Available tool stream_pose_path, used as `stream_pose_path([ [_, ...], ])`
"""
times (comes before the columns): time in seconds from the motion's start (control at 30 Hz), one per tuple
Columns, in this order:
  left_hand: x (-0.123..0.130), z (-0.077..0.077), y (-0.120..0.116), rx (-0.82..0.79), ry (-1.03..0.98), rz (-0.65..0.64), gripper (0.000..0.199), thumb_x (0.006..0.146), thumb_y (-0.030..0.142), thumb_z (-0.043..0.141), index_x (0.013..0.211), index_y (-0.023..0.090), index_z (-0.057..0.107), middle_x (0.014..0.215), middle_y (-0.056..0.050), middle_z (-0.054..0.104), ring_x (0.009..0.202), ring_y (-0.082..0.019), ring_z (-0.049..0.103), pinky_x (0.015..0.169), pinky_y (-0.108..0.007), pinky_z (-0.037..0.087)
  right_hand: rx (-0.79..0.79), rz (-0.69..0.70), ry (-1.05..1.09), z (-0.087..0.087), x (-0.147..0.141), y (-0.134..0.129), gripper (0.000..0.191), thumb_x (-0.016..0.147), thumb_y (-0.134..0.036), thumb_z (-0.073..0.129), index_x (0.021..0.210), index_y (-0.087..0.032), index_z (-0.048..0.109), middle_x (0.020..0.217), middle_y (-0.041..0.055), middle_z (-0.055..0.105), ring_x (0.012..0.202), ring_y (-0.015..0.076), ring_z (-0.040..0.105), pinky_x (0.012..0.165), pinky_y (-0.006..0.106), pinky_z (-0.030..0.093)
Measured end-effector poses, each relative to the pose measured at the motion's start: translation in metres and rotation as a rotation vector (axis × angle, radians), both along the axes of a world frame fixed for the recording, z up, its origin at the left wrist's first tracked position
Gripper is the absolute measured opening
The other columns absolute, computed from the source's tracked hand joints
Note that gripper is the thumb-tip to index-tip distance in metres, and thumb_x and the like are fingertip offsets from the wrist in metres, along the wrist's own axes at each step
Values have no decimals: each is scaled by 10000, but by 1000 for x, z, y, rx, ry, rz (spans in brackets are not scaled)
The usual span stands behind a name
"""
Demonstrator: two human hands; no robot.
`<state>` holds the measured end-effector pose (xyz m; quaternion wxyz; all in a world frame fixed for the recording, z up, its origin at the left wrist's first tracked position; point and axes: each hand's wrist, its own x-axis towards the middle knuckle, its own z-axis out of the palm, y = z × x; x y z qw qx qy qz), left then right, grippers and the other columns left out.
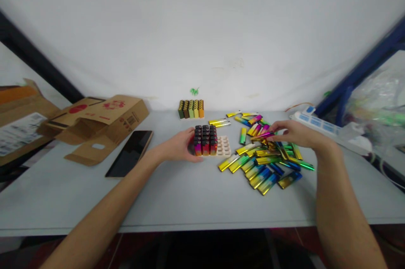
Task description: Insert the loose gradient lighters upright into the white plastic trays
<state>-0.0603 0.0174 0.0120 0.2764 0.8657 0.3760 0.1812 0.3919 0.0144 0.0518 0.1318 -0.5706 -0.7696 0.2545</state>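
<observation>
Upright lighters with black tops (206,139) fill the left part of a white holed tray (224,146); the tray's right part shows bare holes. My left hand (181,146) wraps round the left side of this block, thumb in front and fingers behind. On the right, my right hand (287,133) pinches a magenta and gold lighter (265,135) above a loose pile. Metallic yellow, green and blue lighters (259,172) lie flat in that pile, partly under my right hand.
At the wall stands another tray of upright lighters (191,109). To the left are a dark-screened phone (130,153), an opened cardboard box (107,119) and another carton (25,121). A white power strip (332,131) lies at the right, near clear plastic bags (379,96).
</observation>
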Motion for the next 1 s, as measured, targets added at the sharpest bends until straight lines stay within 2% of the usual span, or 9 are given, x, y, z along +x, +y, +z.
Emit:
stream_pose_path([
  [0.1, 1, 0, -1, 14, 3, -4, 759, 740, 452, 926, 1404, 217, 642, 1451, -117, 700, 1312, -364, 685, 1194, -498, 539, 122, 18, 211, -2, 0, 0, 507, 875, -739, 762, 956, -240, 800, 1120, 117, 837, 1043, 327, 767, 917, 458, 614],
  [0.2, 2, 0, -1, 21, 5, -14, 746, 736, 451, 925, 1389, 215, 653, 1461, -115, 689, 1330, -362, 676, 1217, -491, 523, 186, 21, 288, -7, 0, 3, 510, 870, -741, 792, 974, -241, 787, 1152, 123, 826, 1081, 327, 760, 959, 483, 613],
  [0.3, 1, 0, 1, 7, 15, -8, 765, 728, 478, 924, 1393, 218, 649, 1445, -115, 695, 1315, -365, 682, 1209, -500, 533, 149, 32, 266, -12, -4, 4, 498, 889, -710, 788, 1005, -227, 802, 1065, 121, 834, 993, 312, 776, 917, 480, 618],
  [0.43, 1, 1, 2, 12, 33, -9, 767, 724, 494, 928, 1378, 204, 650, 1442, -128, 695, 1307, -370, 684, 1197, -515, 541, 150, 73, 210, -11, -28, -1, 416, 930, -617, 762, 1081, -235, 827, 1088, 105, 841, 963, 288, 777, 875, 439, 613],
  [0.57, 2, 2, 1, 17, 34, -15, 766, 744, 463, 915, 1399, 172, 644, 1461, -135, 688, 1325, -359, 679, 1202, -480, 536, 85, 143, 77, -9, -55, -3, 228, 903, -451, 811, 1014, -256, 852, 1025, 73, 842, 884, 265, 773, 798, 386, 604],
  [0.63, 2, 2, 1, 4, 31, -2, 795, 741, 480, 914, 1424, 184, 634, 1465, -130, 691, 1325, -354, 683, 1197, -471, 546, 78, 175, 3, -11, -61, -1, 141, 901, -360, 808, 979, -257, 863, 1046, 80, 842, 915, 275, 774, 828, 390, 601],
  [0.73, 1, 1, 1, -6, 24, 8, 830, 728, 494, 922, 1442, 193, 625, 1476, -133, 690, 1345, -358, 676, 1220, -483, 532, 115, 195, -82, -18, -63, 4, 140, 924, -279, 778, 1021, -248, 874, 1120, 107, 824, 1016, 303, 758, 917, 422, 589],
  [0.87, 2, 2, 1, -7, 15, 2, 826, 716, 488, 935, 1433, 207, 633, 1488, -126, 692, 1359, -367, 672, 1228, -494, 531, 194, 210, -133, -28, -65, 7, 161, 938, -309, 786, 1054, -223, 858, 1160, 146, 763, 1058, 322, 715, 932, 449, 576],
  [1.0, 2, 3, 1, -3, 7, 1, 868, 714, 479, 938, 1470, 204, 612, 1494, -133, 688, 1371, -373, 668, 1239, -512, 518, 220, 221, -63, -27, -73, 4, 187, 1006, -379, 716, 988, -217, 806, 1033, 115, 761, 934, 277, 705, 852, 420, 564],
])
